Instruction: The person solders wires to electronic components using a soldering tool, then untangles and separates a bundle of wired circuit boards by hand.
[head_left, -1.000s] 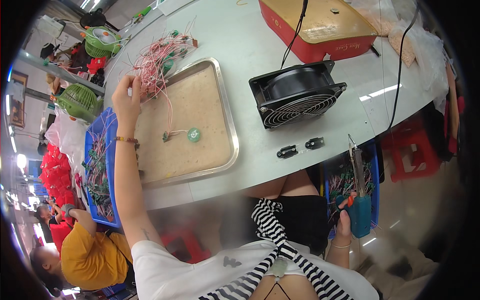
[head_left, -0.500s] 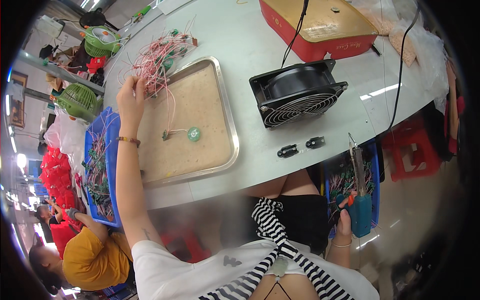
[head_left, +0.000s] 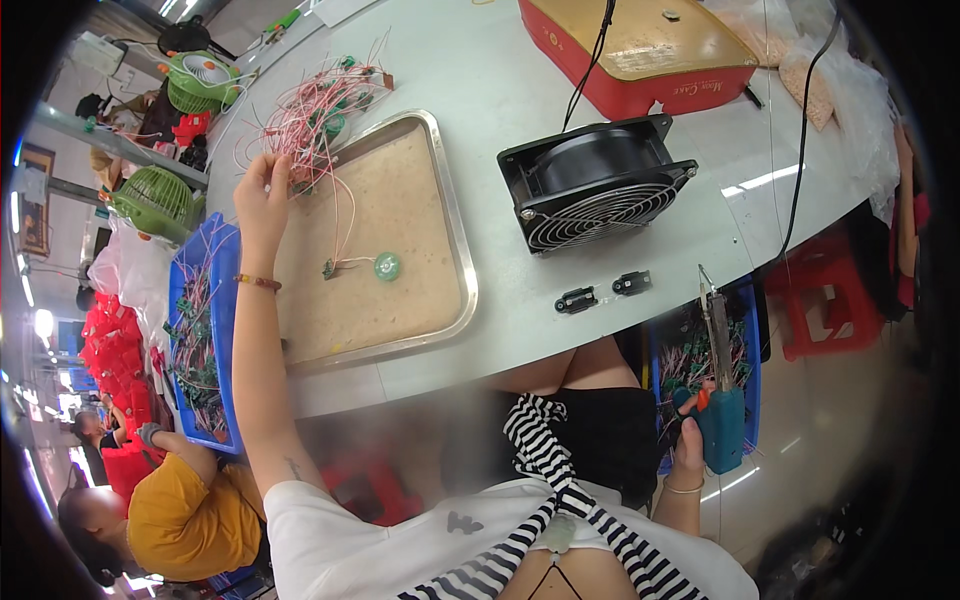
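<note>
My left hand [head_left: 264, 190] reaches over the left side of a metal-rimmed tray [head_left: 462, 250], fingers pinched at the edge of a tangled heap of thin pink and white wires [head_left: 300, 115]. Green parts show among those wires. A pair of wires runs down from the heap to a small green circuit board [head_left: 328, 268] and a round green disc [head_left: 387, 266] lying on the tray. Low on the right, beyond the table edge, my right hand [head_left: 688, 440] is closed round the teal handle of a soldering gun [head_left: 722, 425], its metal tip pointing up.
A black fan [head_left: 595, 185] stands on the table near a red tin box [head_left: 640, 60]. Two small black clamps [head_left: 603, 291] sit by the front edge. Blue bins [head_left: 232, 330] of wired boards flank me. A person in yellow [head_left: 195, 520] sits to the left; a red stool [head_left: 825, 300] stands right.
</note>
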